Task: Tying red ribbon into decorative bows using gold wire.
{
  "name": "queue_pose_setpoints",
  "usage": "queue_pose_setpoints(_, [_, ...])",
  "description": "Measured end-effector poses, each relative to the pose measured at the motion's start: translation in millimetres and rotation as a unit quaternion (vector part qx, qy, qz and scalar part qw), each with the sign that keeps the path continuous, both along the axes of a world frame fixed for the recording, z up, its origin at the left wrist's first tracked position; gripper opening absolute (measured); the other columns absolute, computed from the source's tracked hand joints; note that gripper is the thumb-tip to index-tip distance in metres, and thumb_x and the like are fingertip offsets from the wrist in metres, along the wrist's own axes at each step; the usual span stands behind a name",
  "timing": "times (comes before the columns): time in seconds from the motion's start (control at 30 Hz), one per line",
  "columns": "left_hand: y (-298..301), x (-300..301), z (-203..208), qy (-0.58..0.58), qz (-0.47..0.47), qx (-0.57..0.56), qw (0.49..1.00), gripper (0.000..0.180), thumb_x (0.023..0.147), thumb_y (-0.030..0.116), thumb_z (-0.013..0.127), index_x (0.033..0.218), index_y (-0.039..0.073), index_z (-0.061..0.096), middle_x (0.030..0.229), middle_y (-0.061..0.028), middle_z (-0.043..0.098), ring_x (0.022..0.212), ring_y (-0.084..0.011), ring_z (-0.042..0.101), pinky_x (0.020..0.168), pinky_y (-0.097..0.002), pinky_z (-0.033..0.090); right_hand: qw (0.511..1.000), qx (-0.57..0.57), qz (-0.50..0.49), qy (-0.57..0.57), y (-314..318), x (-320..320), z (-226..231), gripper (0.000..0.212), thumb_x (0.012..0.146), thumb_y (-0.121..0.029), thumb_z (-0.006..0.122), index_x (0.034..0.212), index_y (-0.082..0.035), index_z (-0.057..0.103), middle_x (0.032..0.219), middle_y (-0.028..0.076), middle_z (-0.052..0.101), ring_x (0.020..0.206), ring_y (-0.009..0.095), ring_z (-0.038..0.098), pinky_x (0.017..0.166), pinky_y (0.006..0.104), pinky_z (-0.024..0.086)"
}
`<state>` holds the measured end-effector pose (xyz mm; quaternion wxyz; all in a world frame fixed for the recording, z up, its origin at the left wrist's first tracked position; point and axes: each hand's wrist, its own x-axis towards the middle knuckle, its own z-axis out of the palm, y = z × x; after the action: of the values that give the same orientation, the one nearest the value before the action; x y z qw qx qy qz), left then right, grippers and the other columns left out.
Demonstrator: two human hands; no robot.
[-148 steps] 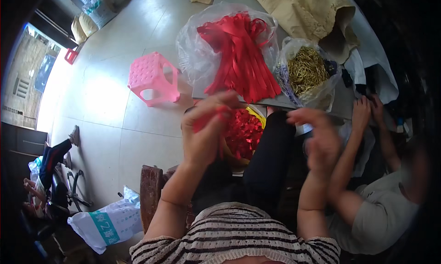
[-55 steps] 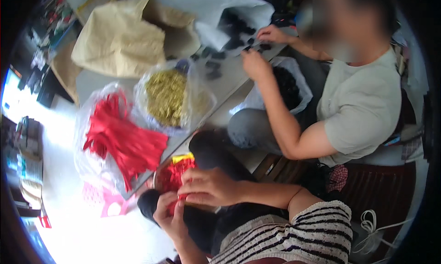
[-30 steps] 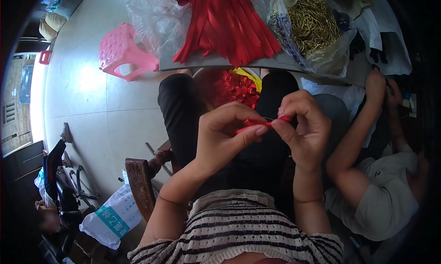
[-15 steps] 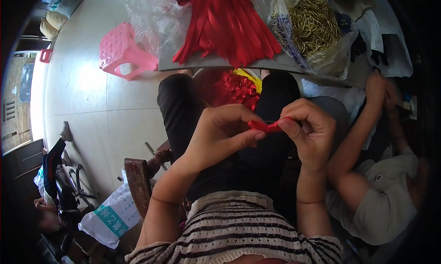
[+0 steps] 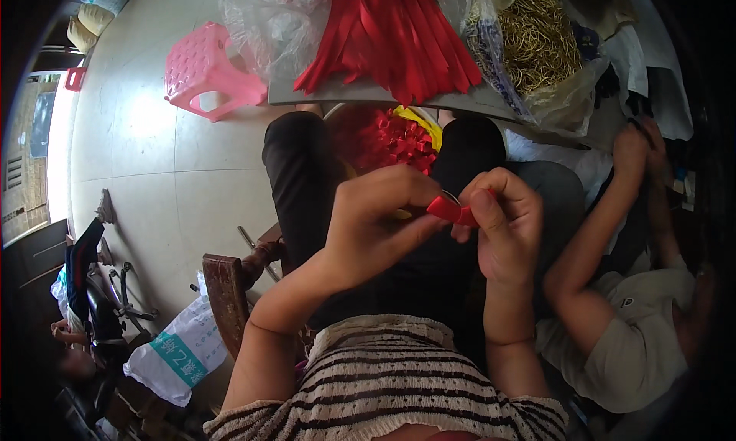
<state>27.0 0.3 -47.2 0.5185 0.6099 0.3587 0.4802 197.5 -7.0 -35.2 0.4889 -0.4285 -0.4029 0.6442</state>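
Observation:
Above my lap, a short piece of red ribbon (image 5: 451, 209) is pinched between my two hands. My left hand (image 5: 379, 211) has its thumb and forefinger closed at the ribbon's left end. The right end is gripped by my right hand (image 5: 507, 222), thumb pressed over it. A thin thread-like loop shows at the ribbon's upper edge; a small yellowish bit appears by my left fingers, too little of it to name. Beyond my hands, between my knees, a basin (image 5: 331, 113) contains several red ribbon bows (image 5: 402, 140) and something yellow.
Long red ribbon strips (image 5: 391, 46) hang over the edge of a grey table (image 5: 287, 93). Beside them lies a plastic bag of gold cords (image 5: 537, 46). A pink stool (image 5: 203, 69) stands at left, a wooden chair arm (image 5: 226, 287) by my left elbow. A co-worker (image 5: 621, 318) sits close at right.
My left hand has shifted right, closer to my right hand. The ribbon has gone from stretched between them to bent, with a thin loop now showing above it.

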Motion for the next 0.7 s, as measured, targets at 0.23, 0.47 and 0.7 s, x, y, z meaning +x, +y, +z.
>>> queue_pose_setpoints(0.23, [-7.5,3.2,3.4,0.078,0.050,0.063,0.994,0.013,0.072,0.002,0.071,0.082,0.000,0.064,0.074,-0.0092,0.060,0.062,-0.0164,0.060,0.055,-0.0241,0.046,0.980,0.096,-0.110,-0.138,-2.6,-14.1,-4.2,0.012,0.083,-0.006,0.065,0.077,-0.002,0.056,0.067,-0.002,0.055,0.058,0.003,0.047,0.053,0.0163,0.036])
queue_pose_setpoints(0.47, [-3.2,-6.3,-3.5,-0.018,-0.023,-0.110,0.993,0.016,0.082,0.011,0.067,0.072,-0.001,0.062,0.062,-0.0056,0.054,0.056,-0.0109,0.051,0.050,-0.0253,0.038,0.974,0.145,-0.017,-0.173,0.3,-1.7,-1.2,0.012,0.079,-0.003,0.067,0.077,0.000,0.055,0.074,0.003,0.057,0.066,0.006,0.049,0.062,0.0184,0.039])
queue_pose_setpoints(0.7, [7.6,-24.1,2.8,0.009,-0.131,-0.102,0.986,0.009,0.078,0.002,0.063,0.075,-0.006,0.064,0.070,-0.0108,0.060,0.064,-0.0159,0.057,0.058,-0.0252,0.042,0.978,0.112,0.097,-0.149,8.0,10.4,9.9,0.013,0.079,-0.005,0.067,0.076,0.000,0.055,0.076,0.004,0.057,0.069,0.008,0.052,0.064,0.0210,0.041])
